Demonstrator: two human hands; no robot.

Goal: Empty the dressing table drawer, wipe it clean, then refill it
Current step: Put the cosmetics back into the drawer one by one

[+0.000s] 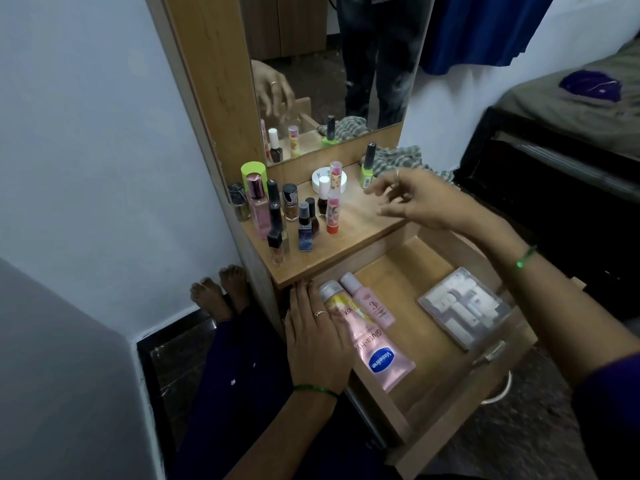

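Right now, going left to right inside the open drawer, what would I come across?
Left hand resting at the drawer's left edge → yellow spray can → pink Vaseline tube → bare wooden drawer floor → clear plastic box of small containers.

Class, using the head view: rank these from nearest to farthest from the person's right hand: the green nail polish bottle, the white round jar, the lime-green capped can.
From the right hand:
1. Green nail polish bottle, just beyond the fingertips, at the back of the shelf.
2. White round jar, farther left, mid-shelf.
3. Lime-green capped can, far left corner of the shelf.
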